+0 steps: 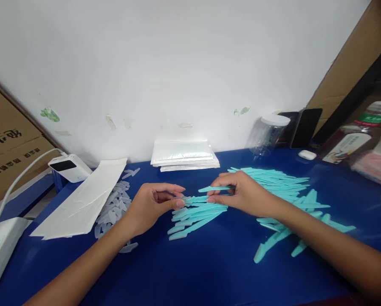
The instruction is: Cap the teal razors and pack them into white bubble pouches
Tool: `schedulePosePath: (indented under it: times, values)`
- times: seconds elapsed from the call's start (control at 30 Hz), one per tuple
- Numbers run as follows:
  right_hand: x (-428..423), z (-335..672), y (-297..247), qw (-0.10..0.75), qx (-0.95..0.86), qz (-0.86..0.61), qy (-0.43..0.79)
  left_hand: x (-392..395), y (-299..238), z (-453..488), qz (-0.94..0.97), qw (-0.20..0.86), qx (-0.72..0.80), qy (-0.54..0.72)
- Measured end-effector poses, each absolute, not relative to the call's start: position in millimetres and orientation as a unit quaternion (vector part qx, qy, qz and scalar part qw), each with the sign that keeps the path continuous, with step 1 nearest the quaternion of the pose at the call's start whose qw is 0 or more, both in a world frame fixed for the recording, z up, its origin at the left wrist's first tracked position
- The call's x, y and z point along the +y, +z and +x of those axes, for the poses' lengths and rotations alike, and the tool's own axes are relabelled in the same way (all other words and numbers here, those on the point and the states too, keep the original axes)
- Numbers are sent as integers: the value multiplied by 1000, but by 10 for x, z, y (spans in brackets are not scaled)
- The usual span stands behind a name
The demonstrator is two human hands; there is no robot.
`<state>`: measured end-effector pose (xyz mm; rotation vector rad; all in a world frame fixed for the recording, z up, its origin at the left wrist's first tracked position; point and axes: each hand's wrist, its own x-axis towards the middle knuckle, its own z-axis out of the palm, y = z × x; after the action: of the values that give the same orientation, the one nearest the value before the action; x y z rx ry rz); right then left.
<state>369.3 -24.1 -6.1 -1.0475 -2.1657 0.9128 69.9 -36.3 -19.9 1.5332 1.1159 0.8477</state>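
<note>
My left hand [152,205] is curled, thumb and fingers pinched on a small clear plastic cap at the tip of a teal plastic stick. My right hand [241,193] pinches the teal stick [214,188] by its other part, level above the blue table [190,267]. Under both hands lies a small fanned bunch of teal sticks [193,216]. A bigger loose heap of teal sticks [286,187] spreads behind and right of my right forearm. A pile of clear caps [114,206] lies left of my left hand.
A long white bag [82,199] lies at left beside a white power bank [69,167] with a cable. White packets [184,154] are stacked at the wall. A clear jar [268,134], phone [306,126], earbud case [307,154] and bottles [352,138] stand at the back right. Cardboard boxes [8,148] flank the left.
</note>
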Motion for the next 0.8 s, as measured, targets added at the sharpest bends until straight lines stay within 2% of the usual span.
schedulePosePath:
  times: [0.27,0.4,0.67,0.8]
  values:
    - [-281,3599,-118,288,-795,-398,356,-392,-160,774,621,472,480,402]
    - [-214,3658,-126,284,-816,-412,290,-352,-126,720,621,407,503,443]
    - [-296,3663,-103,247,-875,-362,204,-426,-115,804,607,458,475,443]
    - [-346,3638,-85,211,-883,-359,216,-492,-119,871,625,423,468,460]
